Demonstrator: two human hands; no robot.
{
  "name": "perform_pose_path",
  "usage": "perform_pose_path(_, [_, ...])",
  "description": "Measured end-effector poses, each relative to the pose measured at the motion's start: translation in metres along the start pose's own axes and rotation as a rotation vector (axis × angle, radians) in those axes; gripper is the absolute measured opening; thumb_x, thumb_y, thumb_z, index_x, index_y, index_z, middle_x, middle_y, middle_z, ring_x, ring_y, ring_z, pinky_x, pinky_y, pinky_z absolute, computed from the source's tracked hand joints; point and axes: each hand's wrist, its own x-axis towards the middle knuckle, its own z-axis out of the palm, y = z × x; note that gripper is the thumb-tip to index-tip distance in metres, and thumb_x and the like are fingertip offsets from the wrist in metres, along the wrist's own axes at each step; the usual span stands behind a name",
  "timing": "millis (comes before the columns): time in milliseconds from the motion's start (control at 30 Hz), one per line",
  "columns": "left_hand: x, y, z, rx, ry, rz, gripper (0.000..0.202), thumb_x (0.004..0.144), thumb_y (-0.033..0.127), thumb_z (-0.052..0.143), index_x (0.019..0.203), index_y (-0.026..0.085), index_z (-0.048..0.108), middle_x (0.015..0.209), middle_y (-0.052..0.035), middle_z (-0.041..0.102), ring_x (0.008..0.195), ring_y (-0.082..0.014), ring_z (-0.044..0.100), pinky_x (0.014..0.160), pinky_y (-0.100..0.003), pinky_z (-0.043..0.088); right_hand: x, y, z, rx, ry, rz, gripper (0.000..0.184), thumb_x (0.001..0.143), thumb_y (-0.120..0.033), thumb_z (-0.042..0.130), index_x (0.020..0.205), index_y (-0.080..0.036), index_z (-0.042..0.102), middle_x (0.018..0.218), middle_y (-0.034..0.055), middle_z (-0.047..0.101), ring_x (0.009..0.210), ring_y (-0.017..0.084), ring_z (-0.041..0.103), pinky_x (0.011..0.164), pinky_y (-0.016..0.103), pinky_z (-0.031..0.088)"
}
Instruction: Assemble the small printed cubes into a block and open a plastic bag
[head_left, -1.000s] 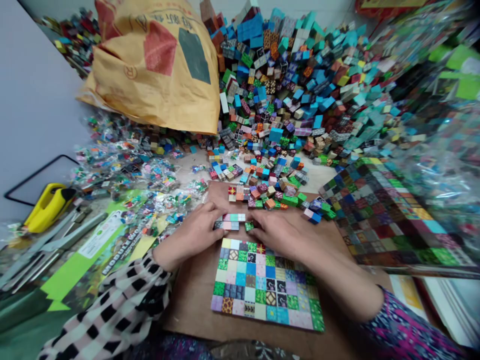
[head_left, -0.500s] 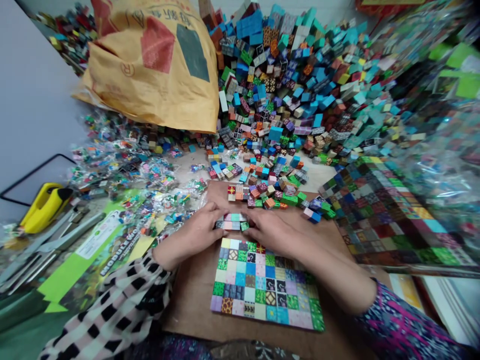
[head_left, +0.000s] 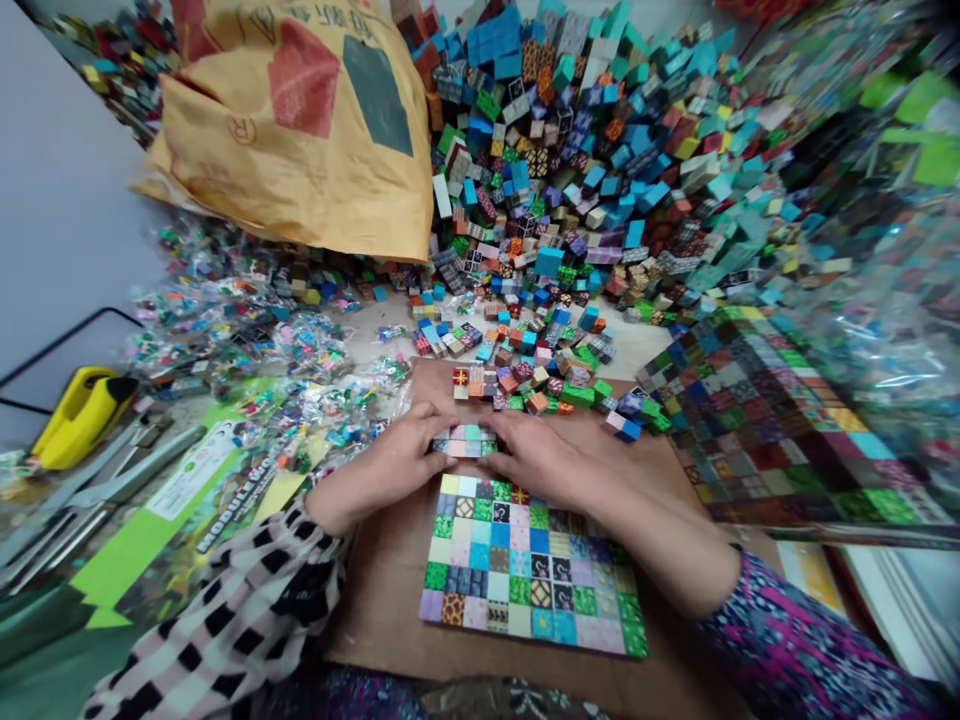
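Note:
A short row of small patterned cubes (head_left: pixel 465 441) lies across the brown board (head_left: pixel 382 580), pinched at its two ends. My left hand (head_left: pixel 409 450) closes on the left end with thumb and fingers. My right hand (head_left: pixel 532 455) grips the right end the same way, partly hiding the cubes there. Just below both hands sits a flat block of patterned cubes (head_left: pixel 517 570) laid in tight rows, its upper right part covered by my right forearm. Loose cubes (head_left: pixel 544 385) are scattered just beyond my fingers.
A big heap of cubes (head_left: pixel 555 170) fills the back, beside a yellow printed sack (head_left: pixel 300 140). Small plastic packets (head_left: pixel 255 330) lie at left, near a yellow-handled tool (head_left: pixel 82 415), scissors (head_left: pixel 127 475) and green printed cards (head_left: pixel 180 510). A wrapped slab of cubes (head_left: pixel 780 420) stands at right.
The view has shifted slightly. Both hands remain at the ends of the cube row, and the right fingers have moved a little around its end.

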Motion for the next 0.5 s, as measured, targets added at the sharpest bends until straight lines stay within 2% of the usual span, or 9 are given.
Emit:
perform_pose_path(167, [0.004, 0.0, 0.002, -0.008, 0.014, -0.007, 0.042, 0.082, 0.014, 0.061, 0.122, 0.027, 0.066, 0.102, -0.0046, 0.058, 0.102, -0.024, 0.058, 0.094, -0.041, 0.049, 0.003, 0.0, 0.003, -0.008, 0.002, 0.02, 0.045, 0.087, -0.014, 0.063, 0.131, -0.018, 0.059, 0.13, 0.0115, 0.066, 0.118, 0.025, 0.062, 0.1, 0.04, 0.049])
perform_pose_path(300, [0.002, -0.001, 0.002, -0.01, 0.031, -0.034, 0.047, 0.084, 0.017, 0.062, 0.129, 0.028, 0.062, 0.104, -0.005, 0.058, 0.104, -0.0246, 0.058, 0.096, -0.043, 0.048, -0.003, -0.005, -0.007, -0.053, -0.004, -0.002, 0.049, 0.085, -0.015, 0.066, 0.133, -0.02, 0.059, 0.131, 0.0106, 0.065, 0.116, 0.026, 0.063, 0.097, 0.039, 0.052])
perform_pose_path(400, [-0.004, -0.003, 0.002, -0.063, 0.075, -0.03, 0.05, 0.087, 0.023, 0.061, 0.136, 0.029, 0.056, 0.11, -0.0052, 0.059, 0.104, -0.0241, 0.059, 0.094, -0.042, 0.05, -0.019, -0.007, -0.024, -0.136, 0.028, -0.011, 0.043, 0.088, -0.016, 0.061, 0.13, -0.021, 0.062, 0.121, 0.0093, 0.07, 0.105, 0.025, 0.067, 0.089, 0.038, 0.054])
perform_pose_path(500, [-0.015, -0.007, 0.007, -0.149, 0.167, -0.079, 0.049, 0.089, 0.032, 0.058, 0.138, 0.026, 0.055, 0.112, -0.0063, 0.06, 0.099, -0.0235, 0.061, 0.091, -0.043, 0.052, -0.05, -0.002, -0.039, -0.155, 0.137, 0.035, 0.035, 0.096, -0.024, 0.05, 0.128, -0.02, 0.063, 0.116, 0.0103, 0.072, 0.102, 0.024, 0.067, 0.086, 0.039, 0.054])
